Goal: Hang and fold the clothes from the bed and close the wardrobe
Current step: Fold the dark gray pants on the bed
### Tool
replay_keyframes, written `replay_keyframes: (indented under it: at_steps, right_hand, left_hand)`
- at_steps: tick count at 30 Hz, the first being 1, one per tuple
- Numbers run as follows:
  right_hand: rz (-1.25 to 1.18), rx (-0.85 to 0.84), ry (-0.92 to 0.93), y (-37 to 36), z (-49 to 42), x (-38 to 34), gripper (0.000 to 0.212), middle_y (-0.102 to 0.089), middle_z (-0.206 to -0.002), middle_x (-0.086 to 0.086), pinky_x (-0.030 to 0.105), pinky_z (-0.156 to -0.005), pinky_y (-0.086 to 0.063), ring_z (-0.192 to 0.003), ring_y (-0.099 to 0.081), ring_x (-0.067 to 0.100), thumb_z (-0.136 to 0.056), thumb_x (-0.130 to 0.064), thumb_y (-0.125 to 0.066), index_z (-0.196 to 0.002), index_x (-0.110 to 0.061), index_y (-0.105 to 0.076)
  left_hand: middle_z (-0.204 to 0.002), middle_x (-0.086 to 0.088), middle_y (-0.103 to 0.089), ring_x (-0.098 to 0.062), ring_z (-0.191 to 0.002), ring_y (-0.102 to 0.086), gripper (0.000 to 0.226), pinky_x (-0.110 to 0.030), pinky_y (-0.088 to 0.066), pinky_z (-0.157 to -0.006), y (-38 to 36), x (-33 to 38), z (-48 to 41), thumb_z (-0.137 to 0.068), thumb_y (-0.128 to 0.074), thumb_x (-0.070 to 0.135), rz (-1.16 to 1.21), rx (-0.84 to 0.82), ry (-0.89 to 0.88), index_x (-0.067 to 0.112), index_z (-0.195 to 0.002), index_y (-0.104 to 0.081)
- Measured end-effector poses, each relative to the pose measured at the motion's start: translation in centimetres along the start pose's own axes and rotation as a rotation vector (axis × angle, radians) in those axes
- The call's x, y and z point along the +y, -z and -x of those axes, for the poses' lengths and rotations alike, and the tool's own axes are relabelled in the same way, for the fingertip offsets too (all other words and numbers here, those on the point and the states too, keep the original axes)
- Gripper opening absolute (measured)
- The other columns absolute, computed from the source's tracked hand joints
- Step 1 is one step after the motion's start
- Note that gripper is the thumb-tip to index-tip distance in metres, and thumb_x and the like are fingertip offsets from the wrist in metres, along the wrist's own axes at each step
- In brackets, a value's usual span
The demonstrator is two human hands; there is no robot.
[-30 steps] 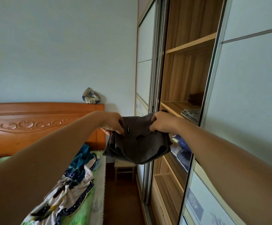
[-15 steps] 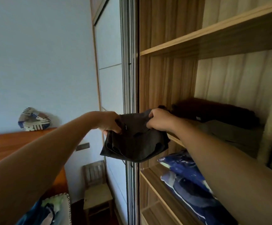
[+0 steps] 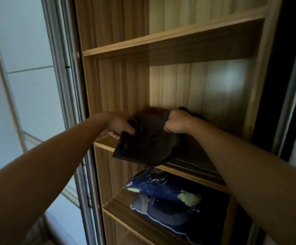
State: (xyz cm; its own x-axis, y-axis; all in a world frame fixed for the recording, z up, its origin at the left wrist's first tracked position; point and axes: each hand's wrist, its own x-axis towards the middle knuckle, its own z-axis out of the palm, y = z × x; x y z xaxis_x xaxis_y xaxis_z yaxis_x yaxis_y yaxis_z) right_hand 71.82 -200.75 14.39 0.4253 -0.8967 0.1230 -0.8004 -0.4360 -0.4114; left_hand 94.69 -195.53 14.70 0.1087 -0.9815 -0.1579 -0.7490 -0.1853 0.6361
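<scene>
A folded dark garment (image 3: 149, 140), soft and matte, is gripped at its top edge by the left hand (image 3: 120, 123) and the right hand (image 3: 176, 122), fingers curled round the cloth. It is held over the front lip of the wood-grain shelf (image 3: 103, 144). Below the hands, glossy blue bedding (image 3: 163, 195) is noted; behind the right hand, a dark folded item (image 3: 193, 114) is partly hidden.

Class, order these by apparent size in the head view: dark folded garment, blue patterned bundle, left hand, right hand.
1. blue patterned bundle
2. dark folded garment
3. left hand and right hand: look alike, unranked.
</scene>
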Motion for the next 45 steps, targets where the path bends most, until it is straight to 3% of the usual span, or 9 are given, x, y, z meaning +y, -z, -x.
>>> replay_keyframes:
  at_steps: [6, 12, 15, 18, 22, 25, 31, 37, 45]
  right_hand:
    - [0.131, 0.164, -0.270, 2.9, 0.0, 2.8, 0.022, -0.063, -0.088, 0.010, 0.028, -0.061, -0.051, -0.079, -0.065, 0.028, -0.072, -0.020, -0.066, -0.089, -0.007, -0.063]
    - [0.254, 0.148, -0.493, 4.3, 1.1, 3.8, 0.031, -0.063, -0.108, 0.016, 0.023, -0.046, -0.040, -0.077, -0.060, 0.024, -0.090, -0.010, -0.063, -0.118, 0.001, -0.066]
    - [0.325, 0.135, -0.579, 4.2, 1.5, 4.0, 0.034, -0.060, -0.115, 0.020, 0.015, -0.026, -0.032, -0.061, -0.045, 0.017, -0.097, -0.008, -0.055, -0.128, 0.006, -0.058]
    - [0.349, 0.113, -0.658, 3.8, 1.7, 4.9, 0.030, -0.059, -0.094, 0.014, 0.016, -0.025, -0.030, -0.062, -0.046, 0.018, -0.100, -0.008, -0.050, -0.125, 0.007, -0.058]
    - [0.376, -0.078, -0.772, 0.9, 2.1, 6.6, 0.044, -0.050, -0.141, 0.020, 0.025, -0.067, -0.051, -0.100, -0.057, 0.028, -0.105, -0.013, -0.043, -0.146, 0.003, -0.041]
    - [0.418, -0.188, -0.849, -0.8, 1.5, 7.7, 0.053, -0.027, -0.161, 0.019, 0.038, -0.113, -0.033, -0.142, -0.034, 0.035, -0.108, -0.019, -0.039, -0.155, 0.000, -0.025]
    - [0.544, 0.135, -0.682, -0.5, -0.9, 8.8, 0.053, -0.031, -0.154, 0.020, 0.053, -0.110, -0.038, -0.137, -0.036, 0.042, -0.102, -0.039, -0.046, -0.150, -0.016, -0.041]
    - [0.536, 0.071, -0.725, -4.4, -1.8, 13.3, 0.092, 0.008, -0.168, 0.014, 0.055, -0.123, 0.006, -0.153, 0.013, 0.039, -0.087, -0.086, -0.019, -0.161, -0.034, -0.004]
    - [0.229, 0.032, -0.788, -5.4, -3.6, 16.0, 0.099, -0.003, -0.169, 0.013, 0.050, -0.123, -0.017, -0.153, -0.011, 0.038, -0.084, -0.088, -0.029, -0.162, -0.032, -0.003]
  left_hand:
    - [-0.109, 0.000, -0.066, -0.016, -0.097, -0.066, 0.039, -0.028, -0.060, -0.074, -1.2, 3.8, -6.7, -0.087, -0.075, 0.015, 0.037, -0.142, -0.221, 0.033, -0.116, -0.057]
    - [-0.120, -0.007, -0.065, -0.020, -0.107, -0.065, 0.044, -0.035, -0.058, -0.087, -2.8, 6.3, -10.7, -0.086, -0.076, 0.013, 0.042, -0.311, -0.384, 0.022, -0.125, -0.056]
    - [-0.108, 0.000, -0.062, -0.011, -0.087, -0.062, 0.041, -0.023, -0.053, -0.061, -3.8, 6.8, -12.0, -0.087, -0.075, 0.014, 0.064, -0.374, -0.425, 0.022, -0.122, -0.055]
    - [-0.119, -0.002, -0.061, -0.015, -0.106, -0.061, 0.058, -0.031, -0.056, -0.085, -5.3, 6.8, -13.4, -0.085, -0.078, 0.014, 0.102, -0.404, -0.463, 0.019, -0.135, -0.050]
    - [-0.138, -0.003, -0.056, -0.018, -0.121, -0.055, 0.058, -0.036, -0.055, -0.092, -8.3, 4.7, -14.4, -0.086, -0.078, 0.027, -0.033, -0.456, -0.439, 0.023, -0.138, -0.051]
    - [-0.148, 0.003, -0.043, -0.016, -0.123, -0.045, 0.070, -0.031, -0.053, -0.078, -8.1, 3.9, -15.0, -0.085, -0.072, 0.053, -0.198, -0.466, -0.430, 0.034, -0.147, -0.044]
    - [-0.161, -0.020, -0.017, -0.037, -0.148, -0.017, 0.064, -0.041, -0.027, -0.118, -8.3, 6.5, -17.7, -0.097, -0.043, 0.063, -0.384, -0.018, -0.696, 0.029, -0.151, -0.040]
    - [-0.165, -0.012, 0.019, -0.036, -0.150, 0.021, 0.086, -0.050, 0.002, -0.123, -15.1, 6.3, -19.7, -0.090, -0.032, 0.079, -0.532, -0.151, -0.545, 0.037, -0.159, -0.002]
    - [-0.165, -0.015, 0.016, -0.036, -0.151, 0.019, 0.088, -0.044, 0.004, -0.121, -16.5, 5.9, -21.6, -0.088, -0.031, 0.081, -0.549, -0.164, -0.495, 0.036, -0.159, -0.005]
